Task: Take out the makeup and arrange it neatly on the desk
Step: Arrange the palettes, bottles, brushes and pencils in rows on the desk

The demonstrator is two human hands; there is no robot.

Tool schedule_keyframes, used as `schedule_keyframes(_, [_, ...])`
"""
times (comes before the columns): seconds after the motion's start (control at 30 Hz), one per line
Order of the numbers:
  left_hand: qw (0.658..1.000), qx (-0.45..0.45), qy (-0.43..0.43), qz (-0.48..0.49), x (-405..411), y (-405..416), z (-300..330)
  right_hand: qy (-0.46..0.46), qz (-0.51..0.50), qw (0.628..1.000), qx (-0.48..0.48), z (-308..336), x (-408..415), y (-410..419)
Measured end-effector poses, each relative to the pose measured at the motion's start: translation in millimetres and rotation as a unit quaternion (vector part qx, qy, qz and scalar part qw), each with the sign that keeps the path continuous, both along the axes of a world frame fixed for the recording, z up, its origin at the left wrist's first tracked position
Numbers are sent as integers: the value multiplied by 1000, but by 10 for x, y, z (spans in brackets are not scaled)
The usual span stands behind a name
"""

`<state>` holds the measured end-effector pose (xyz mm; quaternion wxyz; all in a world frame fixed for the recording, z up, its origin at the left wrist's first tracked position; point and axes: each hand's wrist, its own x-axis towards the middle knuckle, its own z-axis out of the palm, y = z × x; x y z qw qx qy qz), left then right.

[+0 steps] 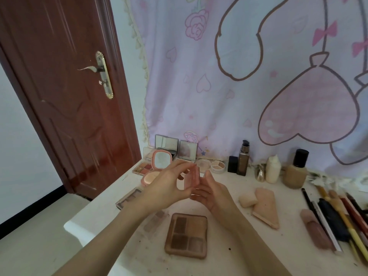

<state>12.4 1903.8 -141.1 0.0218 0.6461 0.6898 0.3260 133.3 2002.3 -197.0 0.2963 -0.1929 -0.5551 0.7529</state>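
Hands meet above the middle of the worktop (pixel 235 198), both forearms reaching in from the bottom edge. The left hand (pixel 169 188) is raised with fingers curled, thumb and fingertips pinching a small pink case (pixel 192 179) held upright. The right hand (pixel 209 193) sits just beside it at 3 o'clock, palm turned toward the case, fingers loosely extended and touching its lower edge; whether it grips is unclear because the left hand hides the contact. The case is blurred and its lid cannot be made out.

At 6 o'clock from the hands a brown eyeshadow palette (pixel 187 236) lies flat. At 4 o'clock lie a pink sponge wedge (pixel 265 208) and a cream puff (pixel 248 200), touching. At 12 o'clock, partly hidden by the fingers, stand an open pink compact (pixel 160 160) and mirrored palettes (pixel 175 147) against the patterned cloth (pixel 239 76). At 2 o'clock stand foundation bottles (pixel 294 172). Brushes and pencils (pixel 338 212) lie at 4 o'clock, cut off by the right edge.
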Motion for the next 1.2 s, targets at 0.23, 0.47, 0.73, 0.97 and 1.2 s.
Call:
schedule_keyframes(0.23, [999, 5, 37, -23, 107, -13, 26, 47, 55, 996, -47, 32, 42, 19])
schedule_keyframes(0.47, [999, -16, -9, -44, 27, -93, 14, 11, 47, 999, -17, 53, 57, -53])
schedule_keyframes(0.73, [994, -45, -64, -79, -41, -103, 51, 5, 72, 997, -22, 35, 67, -64])
schedule_keyframes(0.97, [990, -64, -100, -75, -115, -150, 78, 40, 107, 992, -51, 9, 77, -61])
schedule_keyframes(1.2, [963, -53, -249, -86, -132, -187, 114, 91, 134, 977, -141, -21, 38, 8])
